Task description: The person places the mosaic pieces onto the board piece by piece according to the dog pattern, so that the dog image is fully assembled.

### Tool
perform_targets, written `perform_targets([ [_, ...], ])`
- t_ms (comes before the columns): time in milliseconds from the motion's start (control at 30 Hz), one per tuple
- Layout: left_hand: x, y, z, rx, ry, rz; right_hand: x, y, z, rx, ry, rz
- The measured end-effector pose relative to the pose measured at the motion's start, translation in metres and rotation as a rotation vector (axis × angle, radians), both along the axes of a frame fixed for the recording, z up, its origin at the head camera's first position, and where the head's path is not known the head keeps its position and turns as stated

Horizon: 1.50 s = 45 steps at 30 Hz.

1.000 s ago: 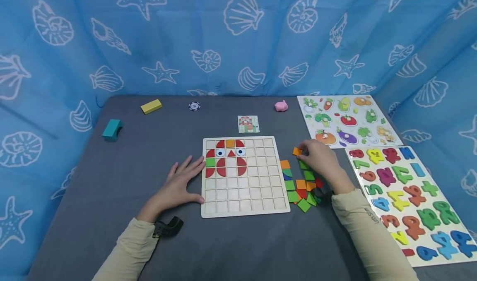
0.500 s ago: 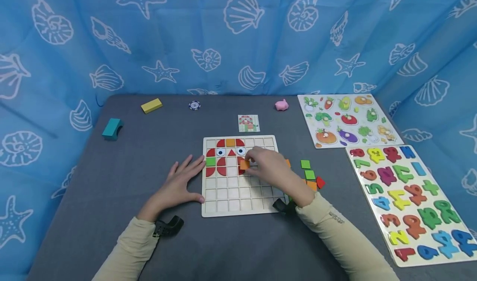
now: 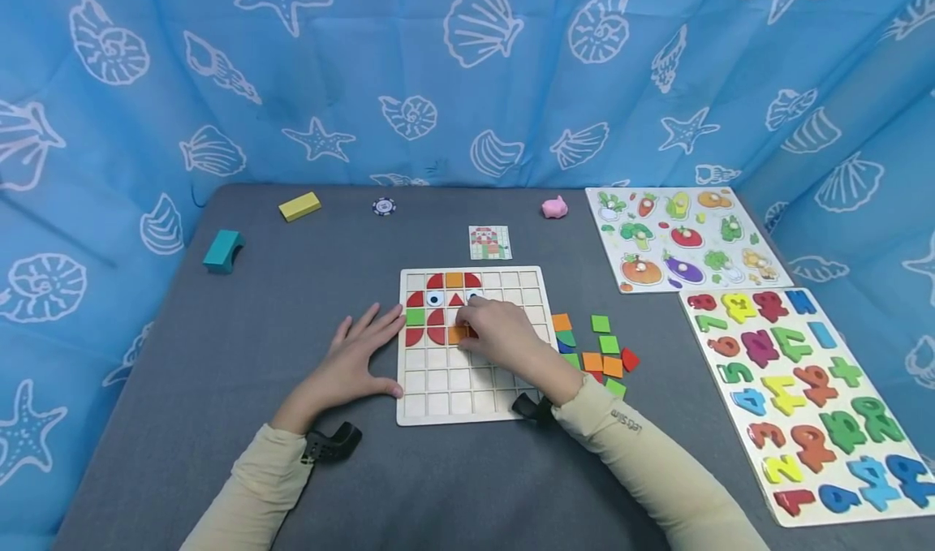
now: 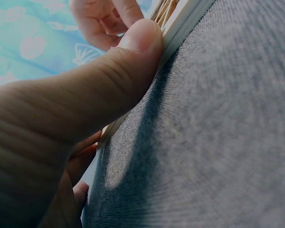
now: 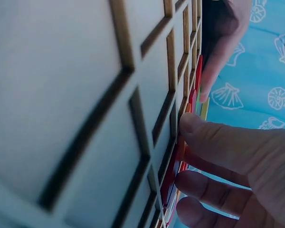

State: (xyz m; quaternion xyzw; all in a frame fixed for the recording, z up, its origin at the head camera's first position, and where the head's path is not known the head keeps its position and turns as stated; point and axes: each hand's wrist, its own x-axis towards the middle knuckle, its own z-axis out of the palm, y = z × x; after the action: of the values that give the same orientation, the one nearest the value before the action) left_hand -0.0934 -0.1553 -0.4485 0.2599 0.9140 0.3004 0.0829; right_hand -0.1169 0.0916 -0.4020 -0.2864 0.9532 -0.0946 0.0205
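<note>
A pale wooden grid board (image 3: 447,382) lies on the grey table, its upper left cells filled with red quarter-round tiles, a green square, an orange square and two eye tiles. My left hand (image 3: 354,364) is spread along the board's left edge, thumb and fingertips touching it. Over the board, my right hand (image 3: 504,336) has its thumb and fingers at an orange square tile (image 3: 456,335), which sits at a cell between red pieces. In the right wrist view the thumb (image 5: 192,124) touches near that tile; the hand's fingers hide part of the red tiles.
Loose green, orange and red tiles (image 3: 609,344) lie right of the board. A picture card (image 3: 489,243) is behind it. Farther right are a vegetable puzzle (image 3: 657,226) and a number puzzle (image 3: 774,389). A pink pig (image 3: 554,207), yellow block (image 3: 299,206) and teal block (image 3: 222,251) stand at the back.
My right hand picked up the orange square tile from the loose pile, carried it left over the board and lowered it to a cell between the red tiles. The left hand stayed put.
</note>
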Motion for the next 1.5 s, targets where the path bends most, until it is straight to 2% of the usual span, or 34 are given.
perform_targets([
  [133, 0.001, 0.0, -0.001, -0.012, -0.003, 0.004, 0.001, 0.0, 0.001, 0.002, -0.008, -0.013],
  [267, 0.001, 0.0, -0.003, -0.009, -0.001, 0.003, 0.003, 0.014, 0.009, -0.029, -0.029, -0.07],
  [400, 0.0, 0.0, -0.003, -0.002, 0.005, -0.001, 0.009, 0.05, 0.018, -0.092, -0.012, -0.162],
  [500, -0.001, 0.0, -0.004, -0.006, 0.012, -0.005, 0.012, 0.087, 0.016, -0.124, -0.003, -0.253],
  [700, 0.0, -0.002, -0.002, -0.005, 0.009, -0.004, 0.017, 0.146, 0.003, 0.011, -0.039, -0.414],
  [767, 0.0, -0.002, -0.003, -0.001, 0.01, 0.0, 0.017, 0.155, 0.001, 0.046, -0.062, -0.44],
  [900, 0.0, -0.001, -0.005, 0.0, 0.009, 0.0, 0.017, 0.161, 0.0, 0.039, -0.088, -0.467],
  [1067, 0.0, 0.0, -0.005, 0.001, 0.012, -0.005, 0.017, 0.157, 0.001, 0.0, -0.08, -0.465],
  [1167, 0.0, -0.001, -0.004, 0.005, 0.018, -0.006, 0.017, 0.144, 0.004, -0.052, -0.053, -0.431],
  [1367, -0.001, -0.001, -0.005, 0.005, 0.017, -0.006, 0.021, 0.092, 0.009, -0.153, -0.009, -0.252],
  [1500, -0.001, -0.001, -0.004, -0.005, 0.012, -0.01, 0.025, 0.051, 0.007, -0.161, -0.005, -0.123],
])
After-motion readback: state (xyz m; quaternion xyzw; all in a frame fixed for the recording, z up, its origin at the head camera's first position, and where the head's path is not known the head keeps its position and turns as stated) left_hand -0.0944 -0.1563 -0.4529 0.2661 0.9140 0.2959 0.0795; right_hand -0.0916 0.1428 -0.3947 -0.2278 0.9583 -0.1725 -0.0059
